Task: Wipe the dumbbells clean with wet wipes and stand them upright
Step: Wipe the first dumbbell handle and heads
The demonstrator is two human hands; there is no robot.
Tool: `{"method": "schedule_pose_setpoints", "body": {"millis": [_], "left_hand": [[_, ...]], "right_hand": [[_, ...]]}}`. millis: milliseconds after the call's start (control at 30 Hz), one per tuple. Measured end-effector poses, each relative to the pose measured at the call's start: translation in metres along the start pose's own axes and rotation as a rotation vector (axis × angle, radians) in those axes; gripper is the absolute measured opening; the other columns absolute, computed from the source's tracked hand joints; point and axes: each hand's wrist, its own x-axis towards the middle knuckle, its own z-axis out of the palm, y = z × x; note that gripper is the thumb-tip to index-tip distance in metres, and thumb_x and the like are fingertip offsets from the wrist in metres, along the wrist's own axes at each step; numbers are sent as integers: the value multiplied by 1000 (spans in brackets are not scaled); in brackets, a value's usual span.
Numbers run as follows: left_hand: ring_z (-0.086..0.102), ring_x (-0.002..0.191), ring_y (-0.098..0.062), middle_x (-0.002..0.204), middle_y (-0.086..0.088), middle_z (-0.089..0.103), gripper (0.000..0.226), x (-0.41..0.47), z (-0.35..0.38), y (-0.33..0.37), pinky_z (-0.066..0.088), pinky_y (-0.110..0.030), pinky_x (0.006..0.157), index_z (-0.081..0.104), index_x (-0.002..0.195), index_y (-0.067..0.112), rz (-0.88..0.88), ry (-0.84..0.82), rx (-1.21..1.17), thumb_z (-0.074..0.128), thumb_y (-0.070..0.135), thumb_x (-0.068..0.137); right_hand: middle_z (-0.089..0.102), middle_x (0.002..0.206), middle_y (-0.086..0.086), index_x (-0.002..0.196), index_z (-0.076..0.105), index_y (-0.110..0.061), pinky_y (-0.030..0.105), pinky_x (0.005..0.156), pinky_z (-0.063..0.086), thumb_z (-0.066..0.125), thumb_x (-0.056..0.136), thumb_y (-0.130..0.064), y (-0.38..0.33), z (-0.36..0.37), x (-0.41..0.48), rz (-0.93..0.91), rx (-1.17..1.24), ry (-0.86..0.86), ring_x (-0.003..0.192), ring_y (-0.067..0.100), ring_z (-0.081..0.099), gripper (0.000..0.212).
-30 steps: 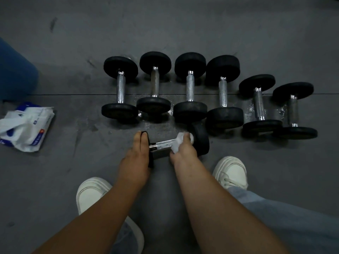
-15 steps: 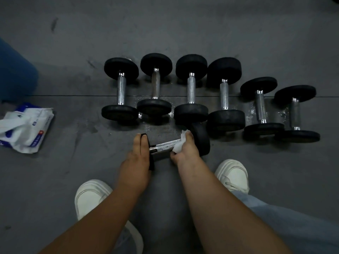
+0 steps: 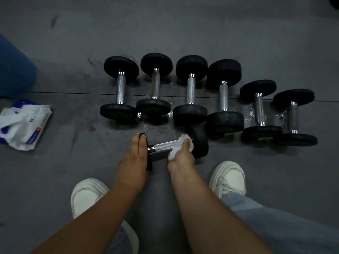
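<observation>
Dumbbell [image 3: 163, 146], knurled chrome bar | left hand [image 3: 134, 158] flat on its end | right hand [image 3: 180, 157] grips crumpled wipe [image 3: 182, 139]

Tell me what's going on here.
A person is bent over a dumbbell lying on the floor. The left hand presses flat on one end to steady it, while the right hand grips a white wipe against the metal handle. Six other dumbbells stand upright in a row behind it; a pack of wipes lies off to the left.

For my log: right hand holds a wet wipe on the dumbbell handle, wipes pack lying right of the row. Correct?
No: in the head view the wipes pack lies left of the dumbbell row; the rest holds.
</observation>
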Motion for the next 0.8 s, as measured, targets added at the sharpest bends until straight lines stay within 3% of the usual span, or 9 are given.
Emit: {"method": "schedule_pose_setpoints", "body": {"millis": [133,200,300,333,400,467,500,633,800], "left_hand": [[59,102,-37,162,-8,1,106,2,-2,0,52,-43,69,8,155,13,-14,3,-9,74,10,72],[57,108,-36,162,-7,-2,106,2,-5,2,52,-43,74,6,155,13,-11,-3,-12,73,10,74],[54,115,-35,163,-7,-3,108,-1,-3,2,53,-44,78,5,156,14,-10,-11,-18,74,9,72],[54,115,-35,163,-8,-2,109,-1,-2,1,54,-44,78,6,156,14,-8,-11,-21,75,9,71],[55,115,-36,163,-8,-1,110,0,-3,1,55,-44,77,5,156,13,-2,-8,-9,76,10,72],[55,114,-36,163,-9,-1,108,1,-5,2,54,-44,77,7,156,12,-16,0,-14,74,10,72],[55,115,-36,163,-8,-1,107,1,-6,2,54,-43,77,8,156,12,-15,-1,-16,74,9,72],[56,113,-36,163,-7,-1,109,-1,-3,2,54,-43,73,8,156,13,-12,-13,-13,76,8,70],[56,109,-38,163,-8,-1,110,1,-4,2,52,-43,74,8,156,13,-18,-1,-18,76,12,70]], "right_hand": [[63,96,2,94,57,-20,37,89,50,50,95,-48,-10,9,0,-5,-89,-132,88,21,61,29],[54,85,-4,101,46,-24,31,77,50,43,99,-46,-3,-18,-14,-40,-159,-140,77,15,56,23],[58,73,1,90,51,-19,22,46,50,43,102,-25,6,-42,-6,105,32,-63,67,14,51,15],[60,71,4,85,51,-16,20,43,49,40,101,-14,5,-36,1,169,119,-86,67,17,51,20],[62,90,10,83,54,-11,29,65,53,29,96,-4,-8,-17,7,210,142,-111,85,27,58,29],[59,111,14,87,57,-8,41,96,42,28,88,0,-15,-6,2,216,113,-151,112,30,56,30],[58,111,15,86,57,-7,42,99,39,29,85,1,-15,-8,1,221,147,-172,111,30,55,29],[55,81,9,77,53,-11,31,73,45,37,93,-5,-14,-23,2,227,346,-143,71,24,52,24],[54,78,9,75,54,-11,30,81,46,37,92,-4,-11,-23,-5,161,147,-180,72,23,53,25]]}}
